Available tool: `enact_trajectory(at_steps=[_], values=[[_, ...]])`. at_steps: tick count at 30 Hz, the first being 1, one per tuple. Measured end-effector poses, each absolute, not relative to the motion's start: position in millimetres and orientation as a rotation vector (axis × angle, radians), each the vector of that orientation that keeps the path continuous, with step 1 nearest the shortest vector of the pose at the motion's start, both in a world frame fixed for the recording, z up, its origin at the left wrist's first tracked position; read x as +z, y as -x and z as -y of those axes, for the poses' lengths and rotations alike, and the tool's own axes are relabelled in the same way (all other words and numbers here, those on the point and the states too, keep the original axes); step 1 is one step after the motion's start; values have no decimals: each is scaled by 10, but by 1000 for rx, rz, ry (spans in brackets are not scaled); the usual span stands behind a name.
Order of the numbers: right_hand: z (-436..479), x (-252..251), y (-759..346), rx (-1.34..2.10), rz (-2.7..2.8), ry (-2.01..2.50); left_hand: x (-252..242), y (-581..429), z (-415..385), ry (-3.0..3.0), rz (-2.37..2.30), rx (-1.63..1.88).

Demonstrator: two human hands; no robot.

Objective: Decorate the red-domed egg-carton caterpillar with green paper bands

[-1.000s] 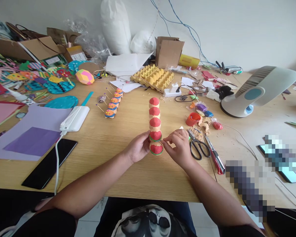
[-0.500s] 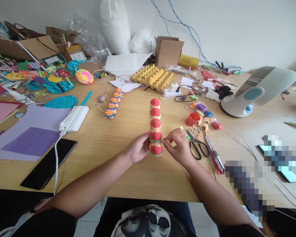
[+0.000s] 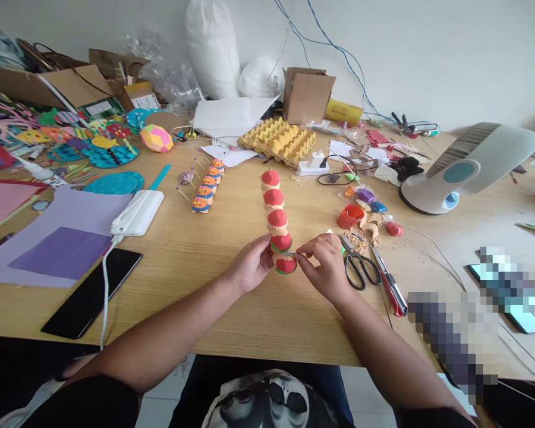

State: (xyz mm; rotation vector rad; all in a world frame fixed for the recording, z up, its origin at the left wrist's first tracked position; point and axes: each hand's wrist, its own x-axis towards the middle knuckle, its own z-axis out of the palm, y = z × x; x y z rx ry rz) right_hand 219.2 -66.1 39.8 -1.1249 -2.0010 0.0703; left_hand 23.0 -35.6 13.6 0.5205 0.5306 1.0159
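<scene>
A strip of egg-carton cups (image 3: pixel 277 219) has red-covered domes with tan bands between them. Green edging rings the two domes nearest me. My left hand (image 3: pixel 252 264) is closed on the strip's left side near its close end, thumb along the edge. From the right, my right hand (image 3: pixel 323 264) pinches a thin greyish tool (image 3: pixel 290 254), whose tip lies across the strip between the two green-edged domes. Its exact kind is too small to make out. Farther left stands a finished-looking orange and blue carton caterpillar (image 3: pixel 208 185) with pin-like sticks.
Black-handled scissors (image 3: pixel 361 267) and a red utility knife (image 3: pixel 390 282) lie just right of my right hand. Beyond them are a red cup (image 3: pixel 350 216), bagged clay (image 3: pixel 364 194) and a white fan (image 3: pixel 455 172). At left are a power bank (image 3: pixel 139 213) and a black phone (image 3: pixel 93 291).
The strip has tilted, its far end swinging left and its near end slightly right. The thin tool in my right hand now shows across it. The whole view has shifted slightly.
</scene>
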Motion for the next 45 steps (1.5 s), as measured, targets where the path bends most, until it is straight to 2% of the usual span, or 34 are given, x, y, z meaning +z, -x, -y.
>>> enact_trajectory(at_steps=[12,36,45], values=[[676,475,-2201,-75,2079,1082,133,-226,380,-549,-603,1015],[665,451,-2201,-123,2066,1097,135,-247,411,-434,-630,979],[610,472,-2215,409,1907,985,246,-136,347,-439,-633,839]])
